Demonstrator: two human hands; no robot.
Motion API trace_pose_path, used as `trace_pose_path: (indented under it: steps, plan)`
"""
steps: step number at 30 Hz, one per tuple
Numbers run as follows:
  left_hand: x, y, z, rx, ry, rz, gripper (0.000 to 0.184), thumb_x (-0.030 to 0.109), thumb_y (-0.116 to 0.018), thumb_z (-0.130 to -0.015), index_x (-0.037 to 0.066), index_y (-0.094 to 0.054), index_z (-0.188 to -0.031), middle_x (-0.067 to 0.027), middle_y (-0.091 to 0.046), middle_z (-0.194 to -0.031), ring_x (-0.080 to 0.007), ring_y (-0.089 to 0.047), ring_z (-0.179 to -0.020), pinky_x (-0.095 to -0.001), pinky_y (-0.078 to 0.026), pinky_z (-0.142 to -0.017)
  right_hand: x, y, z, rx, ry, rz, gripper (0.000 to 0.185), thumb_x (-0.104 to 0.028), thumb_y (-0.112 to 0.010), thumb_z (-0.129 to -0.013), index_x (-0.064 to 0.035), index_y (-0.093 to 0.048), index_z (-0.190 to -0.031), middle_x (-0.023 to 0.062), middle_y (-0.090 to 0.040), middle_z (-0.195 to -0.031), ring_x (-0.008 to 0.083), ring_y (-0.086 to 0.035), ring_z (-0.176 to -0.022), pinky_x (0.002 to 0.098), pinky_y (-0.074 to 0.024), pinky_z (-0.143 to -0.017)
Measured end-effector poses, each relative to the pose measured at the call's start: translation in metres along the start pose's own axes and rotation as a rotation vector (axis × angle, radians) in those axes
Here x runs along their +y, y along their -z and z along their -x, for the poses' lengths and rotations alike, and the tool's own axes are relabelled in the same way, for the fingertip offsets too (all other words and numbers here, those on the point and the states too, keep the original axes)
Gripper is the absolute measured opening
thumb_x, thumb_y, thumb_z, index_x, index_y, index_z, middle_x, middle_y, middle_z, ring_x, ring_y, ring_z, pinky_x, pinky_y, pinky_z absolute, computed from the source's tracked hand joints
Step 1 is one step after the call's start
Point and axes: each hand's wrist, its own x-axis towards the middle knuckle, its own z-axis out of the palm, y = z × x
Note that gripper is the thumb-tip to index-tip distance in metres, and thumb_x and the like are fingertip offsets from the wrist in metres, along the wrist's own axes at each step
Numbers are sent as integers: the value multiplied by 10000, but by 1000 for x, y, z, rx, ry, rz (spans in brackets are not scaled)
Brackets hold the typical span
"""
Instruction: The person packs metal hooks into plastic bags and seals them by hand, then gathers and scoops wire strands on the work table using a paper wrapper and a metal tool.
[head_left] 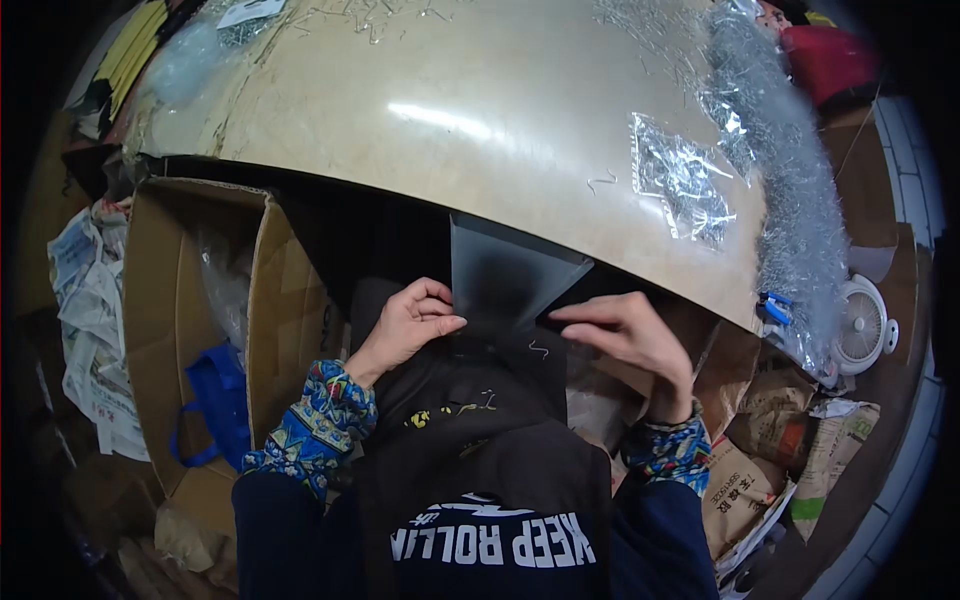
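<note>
My left hand (pixel 412 326) is closed in a pinch at the lower left edge of a smooth grey sheet-like piece (pixel 510 268) below the table edge. What its fingertips hold, if anything, is too small to make out. On the other side of that piece, my right hand (pixel 632 338) has its thumb and fingers drawn together, pointing left; anything between them is hidden. A small bent wire hook (pixel 538 349) lies on the dark cloth over my lap, between the hands. The dark apron (pixel 470 450) bears white and yellow print.
Ahead stands a pale table (pixel 400 80) with scattered wire hooks, a clear bag of hooks (pixel 682 185) and a large hook heap (pixel 790 190) at its right. An open cardboard box (pixel 265 300) with a blue bag (pixel 218 400) stands left. A white fan (pixel 860 322) and paper sacks (pixel 740 495) are right.
</note>
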Motion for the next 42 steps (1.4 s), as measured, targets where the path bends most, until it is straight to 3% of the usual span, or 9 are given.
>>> trace_pose_path:
  steps: [3, 9, 15, 24, 29, 34, 37, 39, 42]
  plan:
    - [5, 4, -11, -1, -61, -26, 216, 9, -683, -877, 5, -555, -1051, -43, -680, -871, -82, -644, -809, -220, -520, -727, -51, 28, -24, 137, -144, -177, 214, -142, -674, -898, -11, -702, -1066, 75, -681, -755, 85, -614, -670, 244, -482, -591]
    - [8, 6, -16, 8, -60, -165, 211, -3, -688, -869, -2, -572, -1046, -18, -663, -842, -57, -609, -803, -216, -515, -739, -89, 17, -230, 580, 697, 637, 322, -261, -637, -887, -80, -616, -1153, 149, -616, -1143, 342, -559, -1078, 446, -475, -856]
    - [5, 5, -12, -9, -36, -14, 185, 20, -672, -894, -17, -585, -1052, -48, -681, -951, -71, -636, -914, -188, -506, -773, -98, 64, -359, 754, 554, 968, 397, -326, -528, -954, -42, -530, -1232, 223, -478, -1357, 404, -414, -1299, 555, -352, -1038]
    - [6, 6, -17, -42, 27, 187, 161, -17, -676, -872, -23, -586, -1006, -64, -667, -937, -106, -652, -886, -225, -528, -791, -59, 63, -213, 445, 502, 825, 394, -241, -529, -962, 2, -495, -1270, 216, -478, -1353, 415, -405, -1303, 550, -355, -1055]
    - [-11, 19, -20, -173, 123, 185, 336, 24, -675, -885, -42, -560, -1194, -78, -652, -1078, -145, -625, -1048, -297, -508, -932, -42, 51, -173, 515, 480, 449, 394, -227, -583, -943, -28, -542, -1281, 206, -481, -1385, 371, -457, -1289, 512, -355, -1071]
    - [-18, 5, -15, -367, 208, 686, 443, 0, -598, -911, 28, -474, -1335, -141, -593, -1266, -264, -586, -1182, -437, -511, -989, -57, 21, -181, 578, 471, 799, 505, -429, -513, -951, -84, -536, -1318, 245, -388, -1448, 454, -360, -1332, 583, -238, -1109]
    - [-16, 2, -12, -310, 280, 376, 406, -65, -568, -895, -3, -508, -1293, -140, -617, -1223, -276, -582, -1189, -431, -528, -972, -49, -7, -174, 563, 502, 722, 431, -300, -527, -955, -49, -538, -1305, 233, -458, -1389, 411, -395, -1324, 536, -281, -1111]
    - [-36, 15, -20, -378, 178, 400, 138, -93, -544, -881, -62, -642, -974, -160, -667, -1051, -228, -658, -1042, -341, -546, -933, -51, -24, -150, 570, 464, 761, 429, -264, -514, -969, 1, -517, -1307, 245, -452, -1396, 401, -385, -1340, 523, -301, -1105]
    - [-44, 23, -23, -244, 231, 170, 142, -130, -527, -829, -75, -653, -799, -138, -682, -886, -202, -687, -904, -261, -543, -810, -55, -45, -113, 538, 380, 761, 472, -266, -490, -985, 49, -460, -1335, 277, -428, -1408, 412, -364, -1356, 539, -301, -1100]
